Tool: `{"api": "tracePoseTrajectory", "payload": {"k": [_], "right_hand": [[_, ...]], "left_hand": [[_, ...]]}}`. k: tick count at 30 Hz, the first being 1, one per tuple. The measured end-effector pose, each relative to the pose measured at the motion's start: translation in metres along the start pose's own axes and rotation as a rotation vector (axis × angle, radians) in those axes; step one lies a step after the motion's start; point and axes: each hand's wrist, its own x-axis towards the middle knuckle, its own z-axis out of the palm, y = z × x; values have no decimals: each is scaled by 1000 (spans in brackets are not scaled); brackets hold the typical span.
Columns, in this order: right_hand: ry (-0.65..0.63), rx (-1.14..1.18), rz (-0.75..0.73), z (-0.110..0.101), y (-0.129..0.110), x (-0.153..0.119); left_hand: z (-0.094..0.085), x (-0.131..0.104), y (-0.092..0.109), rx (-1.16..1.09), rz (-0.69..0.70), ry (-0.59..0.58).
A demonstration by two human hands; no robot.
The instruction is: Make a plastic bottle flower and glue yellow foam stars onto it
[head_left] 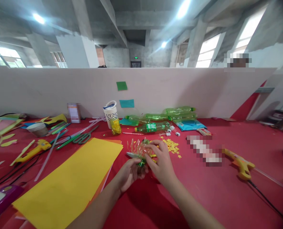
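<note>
Over the middle of the red table, my left hand pinches a green bottle cap and neck. The neck belongs to a cut plastic bottle top, whose clear part with thin strips fans out above it. My right hand has its curved fingers on this bottle top from the right side. Just behind the hands lie scissors with a pointed metal blade and yellow handles, partly hidden. Small yellow paper stars are heaped behind my right hand.
Yellow paper sheets lie left of my arms. Green plastic bottles and a white cup stand near the partition. Yellow glue guns lie left and right, with trailing cords. Grey-green scissors rest behind the paper.
</note>
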Motion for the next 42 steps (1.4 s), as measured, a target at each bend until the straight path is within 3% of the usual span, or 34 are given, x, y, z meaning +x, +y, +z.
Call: {"api": "tracePoseTrajectory", "payload": {"k": [8,20,27,42], "right_hand": [[8,58,-22,0,-2,2],[-9,-114,-101,-4,-3,1],[31,-135,-64,0,0,0],[-12,135,78,1,6,5]], "left_hand": [[1,1,0,9,8,5],[2,1,1,-21,37,2],[3,0,1,-28,57,32],[3,-1,1,30,20,48]]}}
